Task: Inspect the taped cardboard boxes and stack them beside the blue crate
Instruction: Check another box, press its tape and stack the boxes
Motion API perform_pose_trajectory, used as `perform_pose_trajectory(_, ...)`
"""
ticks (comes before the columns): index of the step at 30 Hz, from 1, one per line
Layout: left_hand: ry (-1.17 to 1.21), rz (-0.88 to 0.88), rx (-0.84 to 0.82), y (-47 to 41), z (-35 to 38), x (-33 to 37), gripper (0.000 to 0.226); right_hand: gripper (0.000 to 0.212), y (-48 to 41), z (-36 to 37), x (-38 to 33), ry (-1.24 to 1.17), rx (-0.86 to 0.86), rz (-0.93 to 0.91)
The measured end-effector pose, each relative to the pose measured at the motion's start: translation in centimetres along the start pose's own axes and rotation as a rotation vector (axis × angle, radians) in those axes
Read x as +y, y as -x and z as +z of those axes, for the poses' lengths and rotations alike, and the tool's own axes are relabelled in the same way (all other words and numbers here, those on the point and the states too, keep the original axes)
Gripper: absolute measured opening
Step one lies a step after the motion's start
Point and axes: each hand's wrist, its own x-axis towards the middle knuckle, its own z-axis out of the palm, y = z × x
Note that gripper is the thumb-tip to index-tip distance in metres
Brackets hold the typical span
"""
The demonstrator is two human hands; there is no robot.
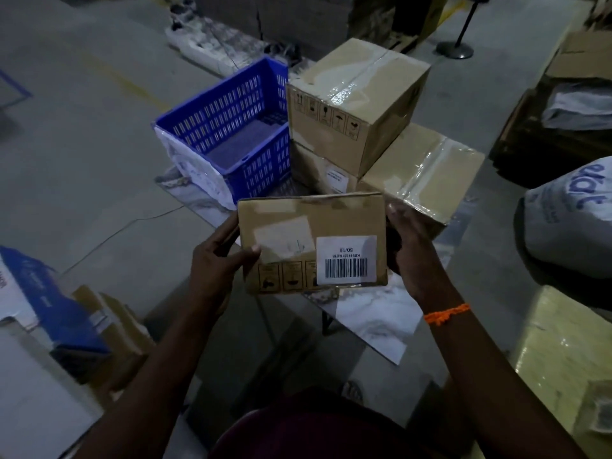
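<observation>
I hold a small cardboard box (pixel 298 226) in the air at the centre, its barcode label facing me. My left hand (pixel 222 260) grips its left edge, thumb across the front face. My right hand (pixel 412 246) grips its right side. Behind it, an empty blue crate (pixel 198 117) sits on a marbled table (pixel 371 319). To the crate's right, a taped box (pixel 357 101) rests on top of a lower box (pixel 318 170). Another taped box (pixel 427 173) lies beside them on the right.
A blue and white carton (pixel 43 293) and brown boxes (pixel 112 323) lie at the lower left. A grey printed sack (pixel 569 223) and a yellowish wrapped block (pixel 563 352) stand on the right. A post base (pixel 455 49) stands at the far back.
</observation>
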Motion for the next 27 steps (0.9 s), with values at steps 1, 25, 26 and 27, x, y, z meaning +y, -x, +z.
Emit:
perform_pose_trajectory(1,0.006,-0.008,0.016,0.4,-0.2,-0.9,0.070,0.030,0.1,-0.1,0.6,0.005,-0.002,-0.001)
perform_pose_trajectory(25,-0.236,-0.465,0.035,8.7,-1.2,-12.4,0.022,0.019,9.9,-7.8,12.3,0.331,0.116,0.216)
perform_pose_trajectory(26,-0.244,-0.458,0.053,8.5,-1.0,-12.3,0.019,0.017,9.8,-7.9,12.4,0.339,0.130,0.212)
perform_pose_trajectory(27,-0.244,-0.451,0.069,8.1,-0.8,-12.2,0.018,0.016,9.5,-7.9,12.4,0.350,0.147,0.206)
